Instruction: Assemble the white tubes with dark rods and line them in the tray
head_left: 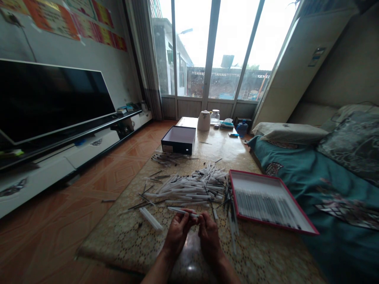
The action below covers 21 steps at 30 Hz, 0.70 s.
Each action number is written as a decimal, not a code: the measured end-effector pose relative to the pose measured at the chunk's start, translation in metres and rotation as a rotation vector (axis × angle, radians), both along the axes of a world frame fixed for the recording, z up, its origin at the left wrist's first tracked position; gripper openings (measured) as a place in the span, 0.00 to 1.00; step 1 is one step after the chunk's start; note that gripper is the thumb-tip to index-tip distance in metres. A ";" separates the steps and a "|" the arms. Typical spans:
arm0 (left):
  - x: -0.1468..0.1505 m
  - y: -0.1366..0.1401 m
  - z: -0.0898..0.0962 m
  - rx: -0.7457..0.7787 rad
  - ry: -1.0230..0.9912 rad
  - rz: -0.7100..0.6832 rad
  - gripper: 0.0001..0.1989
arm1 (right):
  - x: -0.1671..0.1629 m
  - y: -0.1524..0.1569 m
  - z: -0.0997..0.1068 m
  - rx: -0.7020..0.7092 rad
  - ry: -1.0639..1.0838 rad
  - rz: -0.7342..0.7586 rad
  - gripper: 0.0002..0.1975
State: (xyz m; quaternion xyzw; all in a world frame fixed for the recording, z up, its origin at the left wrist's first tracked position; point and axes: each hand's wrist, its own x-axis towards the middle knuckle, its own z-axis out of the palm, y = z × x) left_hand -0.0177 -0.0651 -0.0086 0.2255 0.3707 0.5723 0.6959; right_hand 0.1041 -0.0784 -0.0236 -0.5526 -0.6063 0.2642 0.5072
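Observation:
Near the front of the patterned table, my left hand (pixel 178 230) is closed around a slim white pen (pixel 175 209), whose one end sticks out to the left. My right hand (pixel 209 228) pinches at the pen's other end; its fingers hide the tip there. Just beyond both hands spreads a loose pile of white pen barrels (pixel 192 187), with thin dark refills (pixel 145 204) scattered at its left side. A small bundle of white tubes (pixel 151 219) lies left of my left hand. To the right, a red-rimmed shallow box (pixel 276 178) holds a row of pens with dark refills inside.
A dark open box (pixel 177 148) stands farther back on the table (pixel 118 236). Behind it are a pale kettle (pixel 204 120), a glass jar (pixel 215 117) and a tissue pack (pixel 227 123). A teal-covered sofa (pixel 284 157) runs along the right, a TV cabinet (pixel 89 148) along the left.

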 end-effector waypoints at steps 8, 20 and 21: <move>0.001 0.000 0.001 0.004 -0.009 0.015 0.16 | 0.000 0.000 0.002 -0.008 -0.010 0.025 0.19; 0.001 0.000 -0.007 0.075 -0.020 -0.031 0.13 | 0.000 0.002 -0.011 0.008 -0.112 -0.078 0.23; 0.001 0.000 -0.007 0.073 -0.023 -0.029 0.13 | 0.000 0.002 -0.010 0.003 -0.111 -0.064 0.23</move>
